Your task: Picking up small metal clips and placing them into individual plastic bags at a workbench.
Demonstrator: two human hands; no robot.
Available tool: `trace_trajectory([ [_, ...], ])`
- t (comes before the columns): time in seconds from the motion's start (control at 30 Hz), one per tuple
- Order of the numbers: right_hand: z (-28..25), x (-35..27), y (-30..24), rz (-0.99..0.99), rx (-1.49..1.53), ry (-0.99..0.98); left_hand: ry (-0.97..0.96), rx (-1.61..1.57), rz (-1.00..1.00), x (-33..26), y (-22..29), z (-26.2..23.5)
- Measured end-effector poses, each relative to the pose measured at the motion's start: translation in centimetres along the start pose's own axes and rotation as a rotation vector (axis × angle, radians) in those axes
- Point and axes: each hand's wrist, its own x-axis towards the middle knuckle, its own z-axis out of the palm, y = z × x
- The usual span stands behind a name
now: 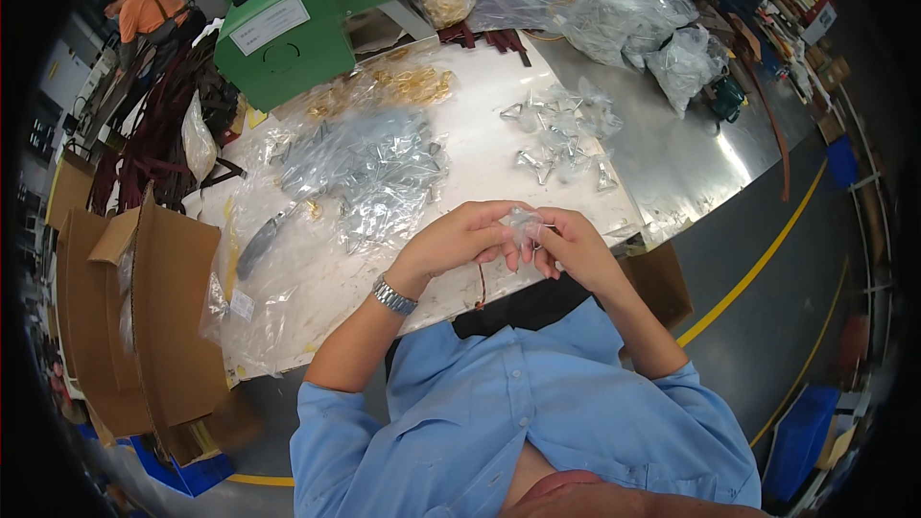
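Over the near edge of the work table, my left hand (472,234) and my right hand (573,242) meet with bent fingers around a small clear plastic bag (523,218). Both hands pinch its film; whatever may be inside is too small to make out. Beyond my right hand lies a loose group of shiny silver metal pieces (537,169), some wrapped in clear film. A larger heap of silver metal pieces (389,168) rests on clear plastic sheeting, ahead of my left hand.
Gold-coloured pieces (413,84) lie behind the silver heap, near a green machine (288,43). An open cardboard box (177,326) stands at the left. Bulky clear bags (624,14) sit on the metal surface at the far right. Someone in orange (151,10) bends at the far left.
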Motion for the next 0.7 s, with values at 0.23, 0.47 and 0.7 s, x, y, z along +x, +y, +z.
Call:
trace_trajectory([
  [0.23,3.0,0.3,0.2,-0.053,-0.184,0.191,0.431,0.169,0.091,1.5,-2.6,2.0],
  [0.47,4.3,1.7,-0.4,-0.261,-0.377,0.331,0.087,-0.764,0.003,1.1,-3.0,-1.8],
  [0.7,-2.8,3.4,-4.7,-0.4,-0.812,0.584,0.26,-0.365,0.047,-0.2,-0.9,-1.4],
])
